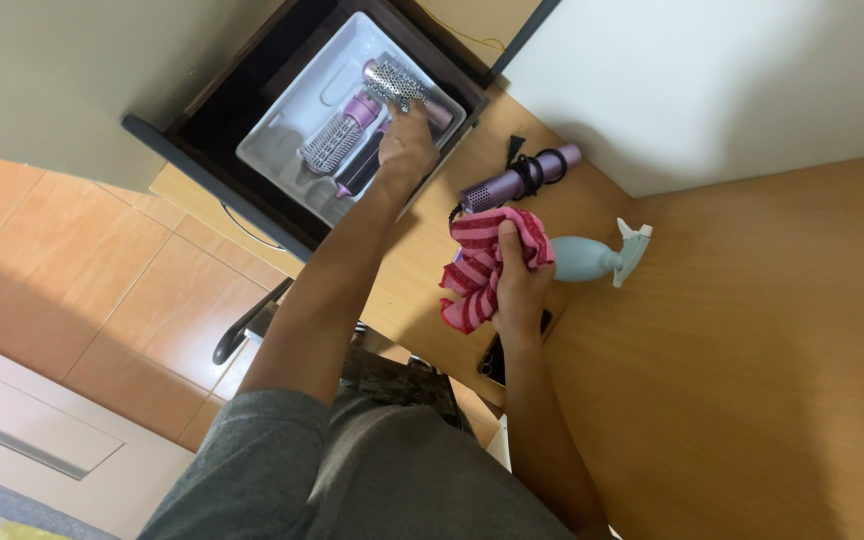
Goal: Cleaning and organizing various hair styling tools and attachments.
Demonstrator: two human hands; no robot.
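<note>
My left hand [407, 150] reaches into an open dark drawer [202, 150] and closes its fingers on a round bristle brush attachment [399, 84]. The attachment lies in a white moulded tray [282, 135]. A second, paddle-like brush attachment [337, 135] with a purple collar lies beside it in the tray. My right hand [520, 285] holds a bunched red and pink striped cloth [477, 270] above the wooden desk [752, 350].
A purple hair styler body [542, 168] with a black coiled cord lies on the desk near the wall. A pale blue spray bottle [592, 257] lies beside the cloth. A dark flat object [495, 358] sits at the desk edge. Orange floor tiles [102, 300] lie below.
</note>
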